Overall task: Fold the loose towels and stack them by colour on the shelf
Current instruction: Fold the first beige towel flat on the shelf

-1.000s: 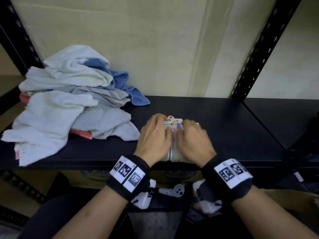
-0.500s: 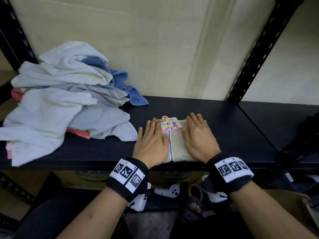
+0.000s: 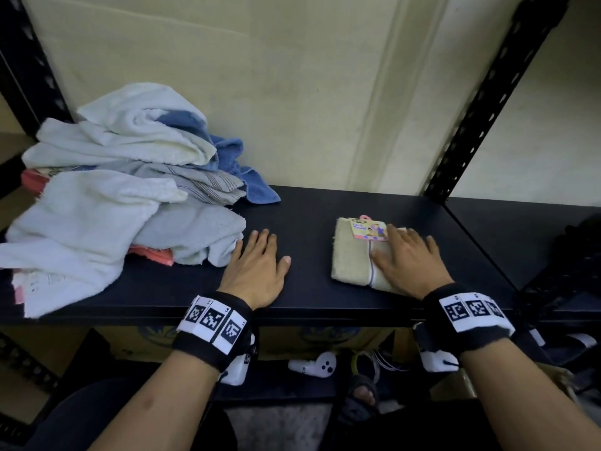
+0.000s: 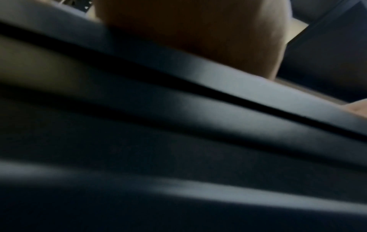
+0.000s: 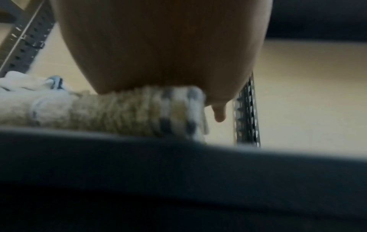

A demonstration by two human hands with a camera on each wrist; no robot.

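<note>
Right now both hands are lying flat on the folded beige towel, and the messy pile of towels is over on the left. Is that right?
Not quite. In the head view only the right hand lies flat on the folded beige towel. The left hand rests flat on the bare black shelf, beside the messy pile of towels, which is indeed on the left.

Card label [image 3: 369,228] on the folded beige towel [image 3: 349,255]: "Face Towel" in blue, beneath a small dark logo too small to read. Square black-and-white coded markers on the left wristband [image 3: 213,320] and right wristband [image 3: 471,310]; small characters beside them illegible. Nothing legible in either wrist view.
</note>
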